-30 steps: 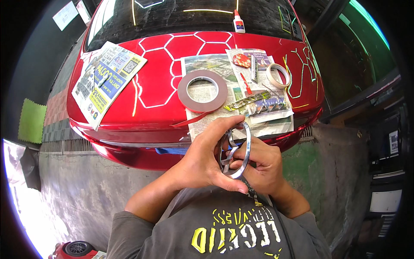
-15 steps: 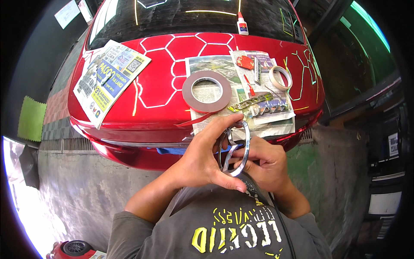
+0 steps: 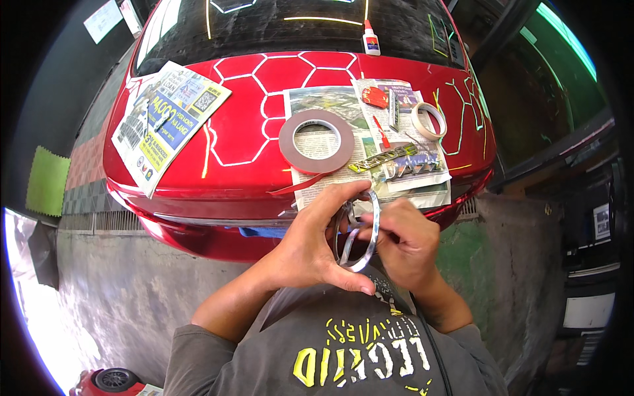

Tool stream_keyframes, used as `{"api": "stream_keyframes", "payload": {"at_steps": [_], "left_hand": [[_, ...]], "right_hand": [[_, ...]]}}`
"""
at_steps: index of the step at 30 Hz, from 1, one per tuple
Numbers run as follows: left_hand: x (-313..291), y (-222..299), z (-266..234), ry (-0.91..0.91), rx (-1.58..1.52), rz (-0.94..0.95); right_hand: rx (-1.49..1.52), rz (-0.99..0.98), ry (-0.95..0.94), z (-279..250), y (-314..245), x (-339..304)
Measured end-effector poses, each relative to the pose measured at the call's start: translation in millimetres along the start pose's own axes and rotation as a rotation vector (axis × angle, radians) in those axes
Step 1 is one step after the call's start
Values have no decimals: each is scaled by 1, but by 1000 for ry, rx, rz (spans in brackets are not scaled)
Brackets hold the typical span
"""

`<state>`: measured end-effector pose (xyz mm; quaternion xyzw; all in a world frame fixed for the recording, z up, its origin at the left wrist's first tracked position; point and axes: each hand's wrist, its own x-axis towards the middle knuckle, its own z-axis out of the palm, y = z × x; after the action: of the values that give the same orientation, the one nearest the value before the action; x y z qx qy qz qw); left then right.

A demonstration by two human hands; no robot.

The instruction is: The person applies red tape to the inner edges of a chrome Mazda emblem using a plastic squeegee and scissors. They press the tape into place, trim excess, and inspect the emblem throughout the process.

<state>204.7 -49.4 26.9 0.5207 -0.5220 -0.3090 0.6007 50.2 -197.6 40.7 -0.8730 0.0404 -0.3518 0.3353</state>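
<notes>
My left hand (image 3: 305, 239) grips a chrome oval car emblem (image 3: 376, 224) between thumb and fingers, standing on edge in front of my chest. Beside its right side is my right hand (image 3: 411, 243), fingers curled and pinched near the ring; whatever sits between the fingertips is hidden. Just beyond both hands, newspaper sheets (image 3: 310, 98) on the car's red trunk lid carry a wide roll of grey tape with red backing (image 3: 288, 140). To its right lie a yellow-and-dark emblem strip (image 3: 383, 158) and chrome lettering (image 3: 413, 169).
A red-handled slim tool (image 3: 382, 134), a crumpled red piece (image 3: 375, 97), a narrow silver-and-black item (image 3: 393, 109) and a masking tape roll (image 3: 417, 122) rest on the newspaper. A white glue bottle (image 3: 371, 43) stands by the rear window. Folded newspaper (image 3: 173, 122) lies at left.
My right hand has risen a little, its fingertips shifting up along the emblem. The left hand keeps its grip, and the emblem has turned slightly.
</notes>
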Motion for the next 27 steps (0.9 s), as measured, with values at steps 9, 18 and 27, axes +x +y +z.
{"api": "stream_keyframes", "payload": {"at_steps": [9, 18, 27], "left_hand": [[-2, 1, 2, 65, -127, -45], [-4, 2, 5, 25, -36, 13], [-10, 7, 9, 23, -233, -155]], "right_hand": [[318, 270, -244, -14, -6, -14], [229, 202, -170, -2, -7, -14], [215, 164, -81, 0, -5, -14]]}}
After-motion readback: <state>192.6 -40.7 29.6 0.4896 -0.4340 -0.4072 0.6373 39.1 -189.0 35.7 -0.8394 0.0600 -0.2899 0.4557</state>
